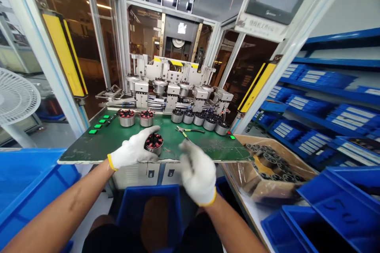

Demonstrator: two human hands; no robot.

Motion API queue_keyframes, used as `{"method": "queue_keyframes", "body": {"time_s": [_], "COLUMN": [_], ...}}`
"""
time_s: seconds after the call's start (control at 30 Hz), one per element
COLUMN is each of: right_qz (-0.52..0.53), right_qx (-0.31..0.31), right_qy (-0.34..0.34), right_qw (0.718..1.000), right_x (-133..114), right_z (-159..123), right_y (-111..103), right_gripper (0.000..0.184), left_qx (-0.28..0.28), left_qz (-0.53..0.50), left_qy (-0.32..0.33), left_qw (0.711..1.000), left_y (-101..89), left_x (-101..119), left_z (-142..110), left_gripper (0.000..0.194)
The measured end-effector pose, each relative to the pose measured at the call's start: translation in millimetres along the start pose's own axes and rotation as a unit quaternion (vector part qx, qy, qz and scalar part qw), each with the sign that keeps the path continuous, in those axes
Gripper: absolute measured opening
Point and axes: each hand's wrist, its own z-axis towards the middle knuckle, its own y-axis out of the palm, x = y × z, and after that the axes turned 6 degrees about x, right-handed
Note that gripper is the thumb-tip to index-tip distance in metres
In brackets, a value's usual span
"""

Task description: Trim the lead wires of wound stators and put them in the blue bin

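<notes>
Green tabletop (166,138), seen from the head camera, with two white-gloved hands at its near edge. The left hand (133,147) is curved around the left side of one round metal core wound in red and black (153,144), which sits upright near the tabletop's front edge. Just right of that core, and apart from it, the right hand (198,172) is blurred over the front edge; whether its fingers are spread or closed, I cannot tell. Two similar red-and-black cores (137,118) stand at the tabletop's back left. Five dark-topped cores (199,119) line its back right. One pair of pliers (191,130) lies open between the groups, nearer the middle. Four green buttons (100,124) mark its left side.
</notes>
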Motion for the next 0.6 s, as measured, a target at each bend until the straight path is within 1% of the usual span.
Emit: {"method": "queue_keyframes", "body": {"time_s": [0.03, 0.07, 0.1, 0.13, 0.17, 0.2, 0.27, 0.33, 0.37, 0.47, 0.6], "right_qz": [0.005, 0.02, 0.031, 0.034, 0.026, 0.009, -0.036, -0.077, -0.094, -0.139, -0.179], "right_qx": [-0.022, -0.052, -0.079, -0.099, -0.113, -0.121, -0.116, -0.09, -0.078, -0.053, -0.031], "right_qy": [-0.102, -0.19, -0.252, -0.281, -0.28, -0.258, -0.17, -0.081, -0.054, 0.003, 0.08], "right_qw": [0.995, 0.98, 0.964, 0.954, 0.953, 0.958, 0.978, 0.99, 0.991, 0.989, 0.98], "right_x": [-13, -26, -37, -44, -48, -48, -39, -27, -23, -21, -36], "right_z": [-10, -17, -20, -20, -16, -11, 4, 14, 17, 20, 20], "right_y": [1, 5, 12, 20, 29, 38, 57, 70, 75, 80, 75], "right_gripper": [0.052, 0.05, 0.049, 0.048, 0.05, 0.052, 0.055, 0.053, 0.053, 0.051, 0.044], "left_qx": [-0.014, -0.015, -0.011, -0.003, 0.005, 0.009, 0.014, 0.027, 0.032, 0.043, 0.045], "left_qz": [-0.036, -0.061, -0.07, -0.068, -0.064, -0.067, -0.08, -0.072, -0.058, -0.023, -0.015], "left_qy": [0.002, 0.007, 0.011, 0.008, -0.002, -0.01, -0.012, 0.009, 0.02, 0.031, 0.016], "left_qw": [0.999, 0.998, 0.997, 0.998, 0.998, 0.998, 0.997, 0.997, 0.998, 0.998, 0.999], "left_y": [3.7, 7.5, 10.9, 13.8, 16.1, 17.8, 19.7, 20.4, 20.5, 20.2, 20.1], "left_x": [-3, -6, -7, -8, -8, -9, -11, -13, -15, -15, -10], "left_z": [1, 2, 4, 4, 5, 6, 7, 8, 8, 8, 7], "left_gripper": [0.089, 0.083, 0.077, 0.072, 0.069, 0.068, 0.069, 0.071, 0.072, 0.071, 0.072]}}
